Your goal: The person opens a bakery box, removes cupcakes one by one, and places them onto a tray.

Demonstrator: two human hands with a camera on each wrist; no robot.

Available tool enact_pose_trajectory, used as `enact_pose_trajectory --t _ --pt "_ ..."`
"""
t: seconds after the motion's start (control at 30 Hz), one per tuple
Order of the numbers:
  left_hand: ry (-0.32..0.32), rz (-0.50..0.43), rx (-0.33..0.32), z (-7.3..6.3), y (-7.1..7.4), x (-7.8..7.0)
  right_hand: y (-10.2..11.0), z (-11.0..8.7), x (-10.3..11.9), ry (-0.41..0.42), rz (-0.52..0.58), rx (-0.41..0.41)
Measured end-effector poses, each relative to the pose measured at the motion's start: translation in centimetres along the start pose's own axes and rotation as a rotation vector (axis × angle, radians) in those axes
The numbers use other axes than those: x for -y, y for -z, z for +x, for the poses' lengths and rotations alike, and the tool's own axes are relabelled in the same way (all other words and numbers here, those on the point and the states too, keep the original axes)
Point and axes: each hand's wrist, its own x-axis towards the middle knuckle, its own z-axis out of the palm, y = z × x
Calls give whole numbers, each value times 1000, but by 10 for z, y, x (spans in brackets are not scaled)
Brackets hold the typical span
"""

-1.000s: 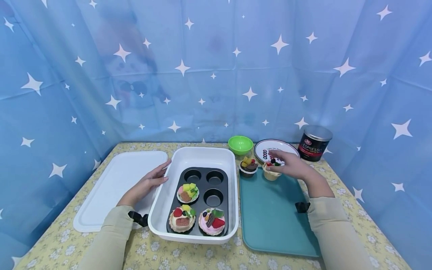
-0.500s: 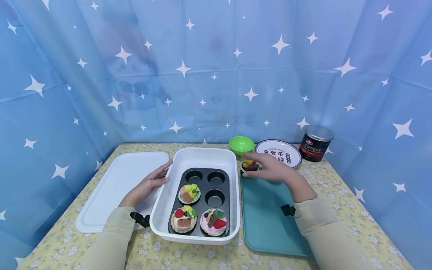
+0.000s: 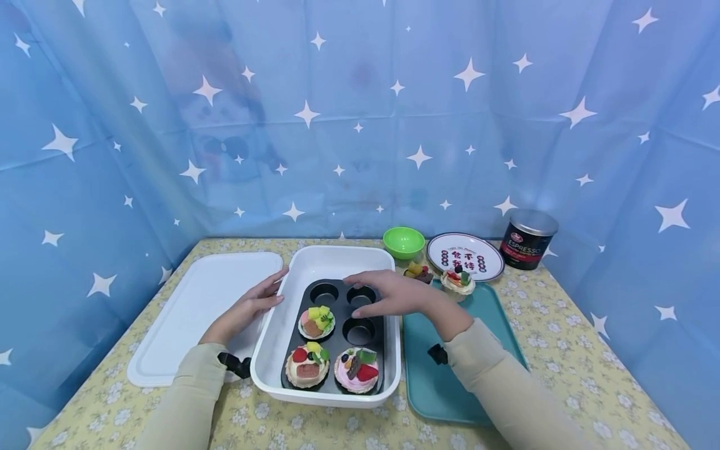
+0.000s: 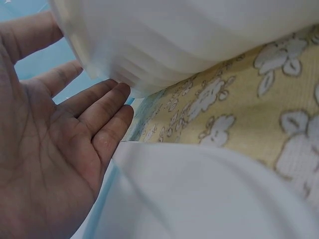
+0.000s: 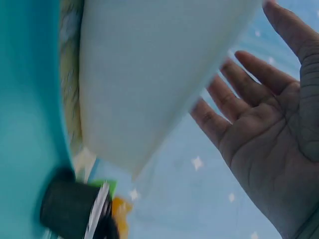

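My left hand (image 3: pixel 247 309) rests with fairly straight fingers against the left side of a deep white tub (image 3: pixel 337 259). In the left wrist view its fingertips (image 4: pixel 122 89) lie right at the tub's wall. My right hand (image 3: pixel 396 292), fingers spread and holding nothing, hovers over the tub's right wall and the back of a black muffin tin (image 3: pixel 338 312). Three decorated cupcakes sit in the tin: one with yellow fruit (image 3: pixel 317 322), one cream (image 3: pixel 306 365) and one pink (image 3: pixel 357 370). The other cups hold nothing, partly hidden by my right hand.
A teal tray (image 3: pixel 450 394) lies right of the tub. At its back edge stand a chocolate cupcake (image 3: pixel 417 270) and a cream cupcake (image 3: pixel 458 282). Behind are a green bowl (image 3: pixel 404 242), a white plate (image 3: pixel 488 256) and an espresso can (image 3: pixel 527 240). A white lid (image 3: pixel 197 312) lies left.
My right hand has moved left from beside the cream cupcake, past the chocolate one, to above the muffin tin. The left hand has stayed at the tub.
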Motion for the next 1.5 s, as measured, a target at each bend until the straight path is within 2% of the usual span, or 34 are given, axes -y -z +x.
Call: enact_pose_trajectory --t 0.23,0.47,0.7,1.1,1.5 --pt "2 -6 2 -1 1 1 -22 30 13 8 -65 105" --pt "-1 -8 3 -1 0 0 -39 42 20 -19 -100 167" --pt "11 16 -7 2 -1 -1 -45 43 17 -60 -142 166" --pt "4 16 -7 1 0 1 -55 56 20 -37 -279 117" --pt "2 13 -5 1 0 -1 -59 57 22 8 -316 78"
